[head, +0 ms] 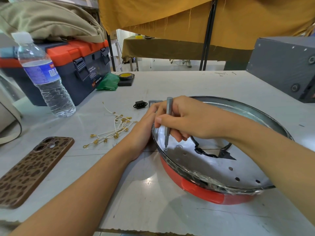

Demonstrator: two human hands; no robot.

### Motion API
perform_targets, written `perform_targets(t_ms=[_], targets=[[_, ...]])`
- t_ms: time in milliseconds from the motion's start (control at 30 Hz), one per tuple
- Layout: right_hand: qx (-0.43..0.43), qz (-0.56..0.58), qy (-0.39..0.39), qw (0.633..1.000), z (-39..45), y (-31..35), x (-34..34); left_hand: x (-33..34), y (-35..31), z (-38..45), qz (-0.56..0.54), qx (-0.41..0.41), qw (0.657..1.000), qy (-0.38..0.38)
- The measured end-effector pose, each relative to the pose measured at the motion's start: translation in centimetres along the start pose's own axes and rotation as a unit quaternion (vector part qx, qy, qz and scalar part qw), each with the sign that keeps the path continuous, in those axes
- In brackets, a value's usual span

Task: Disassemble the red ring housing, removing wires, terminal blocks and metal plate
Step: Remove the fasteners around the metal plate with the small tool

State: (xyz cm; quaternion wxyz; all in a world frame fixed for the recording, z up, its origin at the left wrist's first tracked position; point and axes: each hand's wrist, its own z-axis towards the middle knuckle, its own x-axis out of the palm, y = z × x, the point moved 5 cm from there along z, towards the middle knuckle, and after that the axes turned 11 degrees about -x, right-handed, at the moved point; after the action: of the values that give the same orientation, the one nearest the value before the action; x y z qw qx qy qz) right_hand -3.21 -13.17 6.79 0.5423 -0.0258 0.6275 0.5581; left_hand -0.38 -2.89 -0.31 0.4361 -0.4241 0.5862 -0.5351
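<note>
1. Both forearms are reaching forward over the desk (pixel 170 82), converging at the left rim of the red ring housing (pixel 202 193).
2. The right hand (pixel 185 120) is gripping a slim grey screwdriver (pixel 167 123) upright, its tip sitting on a screw (pixel 165 149) in the metal plate (pixel 213 167).
3. The left hand (pixel 144 132) is pressing against the housing's outer rim; its fingers are mostly hidden.
4. Removed wires (pixel 114 132) are lying on the desk just left of the hands.
</note>
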Motion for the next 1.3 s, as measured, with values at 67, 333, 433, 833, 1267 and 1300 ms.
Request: perform_targets(t_ms=[67,333,433,833,1267,1300], targets=[[-0.001,0.008,0.013,1.0,-0.18,-0.04,-0.09,0.05,0.03,-0.11,0.004,-0.002,1.0,0.001],[-0.003,0.054,0.052,0.997,-0.73,-0.17,-0.31,0.16,-0.14,-0.25,-0.001,-0.005,1.0,0.0],[-0.004,0.058,0.05,0.997,-0.75,-0.22,-0.41,0.11,-0.07,-0.17,-0.007,-0.008,1.0,-0.003],[-0.021,0.149,0.034,0.988,-0.73,-0.17,-0.5,0.34,-0.33,-0.3,-0.001,-0.014,1.0,-0.005],[-0.03,0.064,0.012,0.997,-0.33,0.18,-0.22,0.34,-0.28,-0.28,0.013,0.008,1.0,0.002],[-0.025,0.059,0.012,0.998,-0.31,0.03,-0.24,0.35,-0.21,-0.32,0.003,0.009,1.0,0.005]])
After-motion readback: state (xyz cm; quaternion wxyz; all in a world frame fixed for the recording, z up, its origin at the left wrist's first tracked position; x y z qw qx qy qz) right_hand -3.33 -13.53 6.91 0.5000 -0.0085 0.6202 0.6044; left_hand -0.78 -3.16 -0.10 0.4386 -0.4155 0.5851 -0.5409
